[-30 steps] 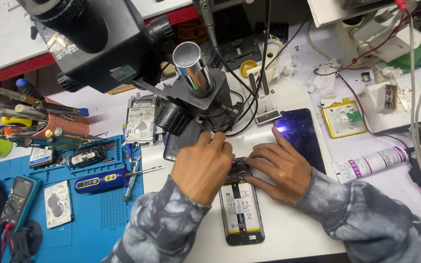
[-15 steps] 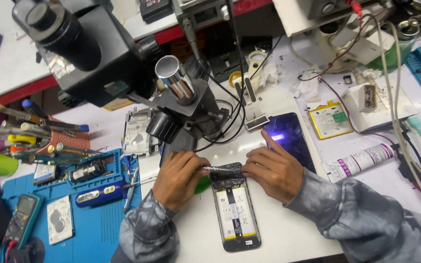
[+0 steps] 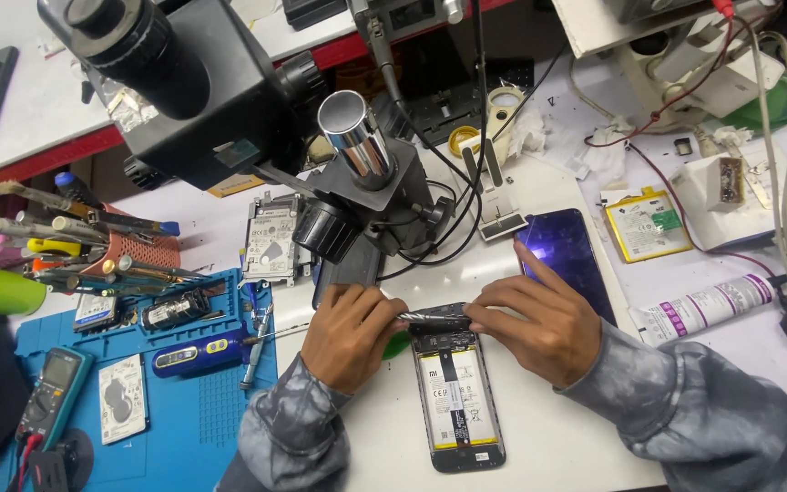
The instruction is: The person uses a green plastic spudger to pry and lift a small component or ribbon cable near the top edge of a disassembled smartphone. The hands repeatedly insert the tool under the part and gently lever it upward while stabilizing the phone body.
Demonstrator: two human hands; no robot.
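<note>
**Both hands at the top end of an opened phone**

An opened phone (image 3: 455,399) lies flat on the white table (image 3: 557,446), back cover off, its long pale battery facing up and its lower end pointing toward the person. Its top end sits right between the two hands.

The left hand (image 3: 350,333) rests on the table just left of the phone's top end. Its fingers are curled and pinch the handle of a thin metal tool (image 3: 432,316), which lies level across the top edge of the phone. A small green pick (image 3: 396,345) peeks out from under this hand, beside the phone's left edge.

The right hand (image 3: 536,324) lies just right of the phone's top end, palm down. Its fingertips meet the far end of the same tool and press on the phone's upper corner, so it is closed on the tool's tip; the index finger stretches up toward a dark glass screen panel (image 3: 565,257) that lies on the table just behind the hand.

Above the hands stands a black microscope (image 3: 257,118), its shiny eyepiece over the work spot. To the left lies a blue work mat (image 3: 211,410) with a screwdriver (image 3: 195,354), a meter (image 3: 50,394) and small parts on it. To the right, well apart from the phone, lie a white tube (image 3: 705,304) and a spare battery (image 3: 649,223) with a yellow edge.
</note>
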